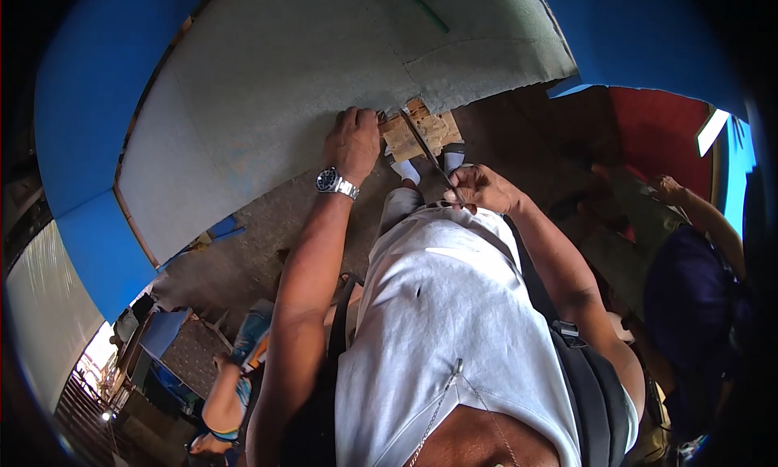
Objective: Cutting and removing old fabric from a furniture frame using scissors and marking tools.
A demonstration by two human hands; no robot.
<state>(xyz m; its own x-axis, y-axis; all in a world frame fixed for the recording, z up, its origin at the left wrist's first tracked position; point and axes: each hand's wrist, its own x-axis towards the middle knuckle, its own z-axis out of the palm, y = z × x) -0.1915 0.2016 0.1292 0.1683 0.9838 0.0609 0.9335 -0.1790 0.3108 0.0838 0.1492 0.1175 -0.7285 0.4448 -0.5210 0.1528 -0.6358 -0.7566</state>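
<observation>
My left hand (352, 141), with a metal wristwatch (336, 183) behind it, rests at the near edge of a wide grey-green covered worktop (292, 72). Its fingers are bent over that edge; whether they grip anything is hidden. A worn wooden block (419, 129) juts out from the same edge, just right of the fingers. My right hand (477, 187) is closed around the near end of a long, narrow dark tool (422, 141), perhaps a file. The tool slants across the block, its far end by the worktop's edge.
A green stick-like object (428, 11) lies farther back on the worktop. Blue panels (97, 102) stand at left and right, with a red panel (659, 138) at right. One person (693, 284) is close on the right; another (225, 400) is at the lower left, near a box-like object (191, 351).
</observation>
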